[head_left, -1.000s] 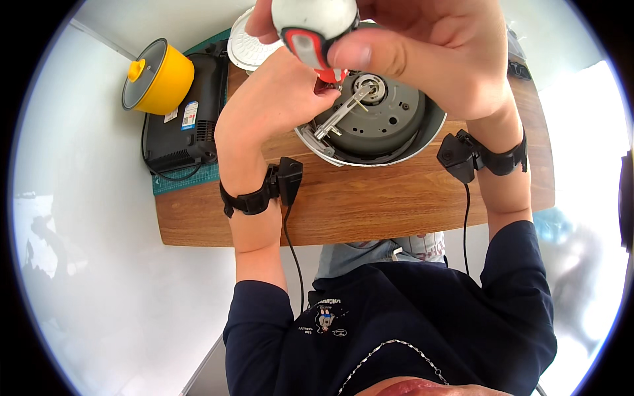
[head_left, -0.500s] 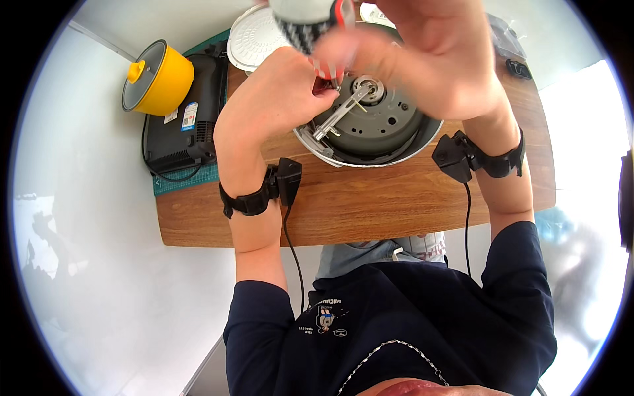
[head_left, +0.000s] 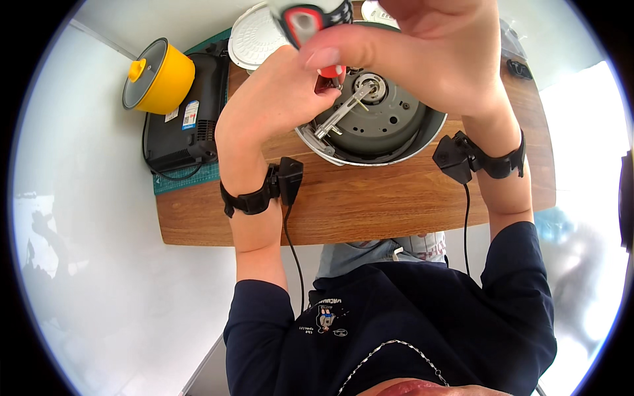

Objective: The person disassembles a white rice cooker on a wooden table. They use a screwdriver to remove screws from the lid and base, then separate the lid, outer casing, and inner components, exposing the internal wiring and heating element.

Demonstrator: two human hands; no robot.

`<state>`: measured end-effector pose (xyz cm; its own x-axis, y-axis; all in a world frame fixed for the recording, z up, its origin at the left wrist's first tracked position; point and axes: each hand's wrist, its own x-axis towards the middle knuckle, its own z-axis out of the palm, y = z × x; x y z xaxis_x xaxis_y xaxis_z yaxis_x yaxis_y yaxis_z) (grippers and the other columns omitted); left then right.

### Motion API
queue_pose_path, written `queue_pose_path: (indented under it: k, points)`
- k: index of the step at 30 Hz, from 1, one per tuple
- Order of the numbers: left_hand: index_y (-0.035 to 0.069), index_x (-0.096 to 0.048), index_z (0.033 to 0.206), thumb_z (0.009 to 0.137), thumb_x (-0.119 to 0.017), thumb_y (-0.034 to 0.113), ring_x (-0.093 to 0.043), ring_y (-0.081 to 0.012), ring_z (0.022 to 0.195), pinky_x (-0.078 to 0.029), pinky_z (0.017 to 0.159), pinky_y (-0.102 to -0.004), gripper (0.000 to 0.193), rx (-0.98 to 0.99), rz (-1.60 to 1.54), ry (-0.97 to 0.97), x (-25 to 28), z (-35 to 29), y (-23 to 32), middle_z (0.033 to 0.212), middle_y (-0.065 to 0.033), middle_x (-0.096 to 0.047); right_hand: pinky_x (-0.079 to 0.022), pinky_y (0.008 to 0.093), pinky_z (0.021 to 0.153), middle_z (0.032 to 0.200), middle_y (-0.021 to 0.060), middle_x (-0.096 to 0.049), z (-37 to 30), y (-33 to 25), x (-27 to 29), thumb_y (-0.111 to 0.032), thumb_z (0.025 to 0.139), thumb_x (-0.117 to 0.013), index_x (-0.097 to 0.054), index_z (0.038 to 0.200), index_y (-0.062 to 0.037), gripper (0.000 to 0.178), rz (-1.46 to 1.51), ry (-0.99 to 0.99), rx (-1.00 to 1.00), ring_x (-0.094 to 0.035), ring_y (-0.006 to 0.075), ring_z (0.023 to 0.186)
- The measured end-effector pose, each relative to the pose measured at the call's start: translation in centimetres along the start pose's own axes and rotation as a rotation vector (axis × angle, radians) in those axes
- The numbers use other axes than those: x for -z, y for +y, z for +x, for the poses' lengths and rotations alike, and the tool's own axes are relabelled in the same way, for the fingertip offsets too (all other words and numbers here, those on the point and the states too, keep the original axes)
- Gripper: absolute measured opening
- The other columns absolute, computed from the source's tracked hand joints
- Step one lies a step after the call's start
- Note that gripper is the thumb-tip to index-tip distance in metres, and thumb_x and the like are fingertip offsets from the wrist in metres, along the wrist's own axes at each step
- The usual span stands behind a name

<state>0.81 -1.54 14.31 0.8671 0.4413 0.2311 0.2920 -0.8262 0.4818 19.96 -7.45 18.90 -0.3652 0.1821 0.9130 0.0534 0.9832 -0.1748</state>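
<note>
My right hand (head_left: 436, 66) is closed on the handle of a screwdriver (head_left: 306, 25), which has white, black and red parts. Its thumb lies across the handle, while its fingers partly leave the top of the picture. Below, my left hand (head_left: 274, 96) is pinched round the screwdriver's lower end, where a red collar and a bit of metal shaft show. The tip and what it touches are hidden. Under both hands sits an open, round grey appliance body (head_left: 396, 142) with a pale rim. A metal bracket (head_left: 343, 113) runs inside it from a round central fitting towards the rim.
A white perforated round cover (head_left: 254, 39) lies behind my left hand. To the left, a yellow pot (head_left: 162, 76) with a grey lid rests on a black appliance (head_left: 175, 142) over a green mat (head_left: 185, 185). A small black item (head_left: 518, 68) lies on the wooden table (head_left: 343, 204) at right.
The screwdriver handle has turned, bringing a red-ringed grey patch into view. My right hand has shifted slightly and shows less blur. My left hand stays nearly in place.
</note>
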Motion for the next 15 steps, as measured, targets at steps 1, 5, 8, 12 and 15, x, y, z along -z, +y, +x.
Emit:
queue_pose_path:
  k: [1, 5, 8, 12, 15]
  points:
    - [-0.005, -0.066, 0.092, 0.081, -0.07, 0.013, -0.059, -0.0438, 0.067, -0.048, 0.059, -0.0431, 0.021, -0.036, -0.021, 0.022, 0.0, -0.1, 0.0, 0.073, -0.0247, -0.062, -0.052, 0.0259, 0.086, 0.132, 0.0173, -0.063, -0.3, 0.1, -0.5, 0.002, 0.087, -0.076, -0.056, 0.136, 0.0081, 0.053, 0.05, 0.025, -0.015, -0.062, 0.0133, 0.1]
    - [-0.003, -0.067, 0.093, 0.081, -0.071, 0.013, -0.059, -0.0438, 0.067, -0.048, 0.059, -0.0428, 0.02, -0.116, 0.028, 0.02, 0.0, 0.1, -0.7, 0.072, -0.0255, -0.062, -0.05, 0.0213, 0.08, 0.135, 0.0167, -0.062, -0.4, -0.4, -2.1, 0.006, 0.086, -0.074, -0.057, 0.136, 0.0073, 0.052, 0.193, 0.103, -0.11, -0.062, 0.0103, 0.098]
    - [-0.002, -0.067, 0.091, 0.081, -0.07, 0.013, -0.059, -0.0435, 0.068, -0.048, 0.059, -0.0429, 0.018, -0.147, 0.036, 0.032, -0.3, -0.1, -2.0, 0.072, -0.0252, -0.061, -0.05, 0.021, 0.08, 0.134, 0.0173, -0.063, 1.8, -3.7, -2.6, 0.009, 0.087, -0.07, -0.056, 0.136, 0.0077, 0.051, -0.206, 0.118, -0.209, -0.063, 0.0115, 0.098]
    - [-0.004, -0.067, 0.089, 0.08, -0.071, 0.012, -0.058, -0.0437, 0.068, -0.048, 0.059, -0.0435, 0.018, -0.147, -0.018, 0.009, -0.1, 0.6, -0.5, 0.072, -0.0253, -0.06, -0.051, 0.0233, 0.085, 0.135, 0.0152, -0.063, -0.2, -1.5, -0.5, 0.004, 0.087, -0.074, -0.056, 0.136, 0.0054, 0.053, -0.131, 0.031, -0.103, -0.064, 0.0141, 0.101]
    - [-0.004, -0.067, 0.089, 0.08, -0.071, 0.012, -0.058, -0.0437, 0.069, -0.048, 0.06, -0.0439, 0.019, -0.181, -0.005, 0.016, 0.0, 0.5, -1.0, 0.073, -0.0255, -0.06, -0.053, 0.0268, 0.093, 0.138, 0.0155, -0.06, -0.2, -0.8, 0.7, 0.006, 0.088, -0.073, -0.055, 0.138, 0.0048, 0.053, -0.041, -0.109, -0.026, -0.065, 0.0164, 0.106]
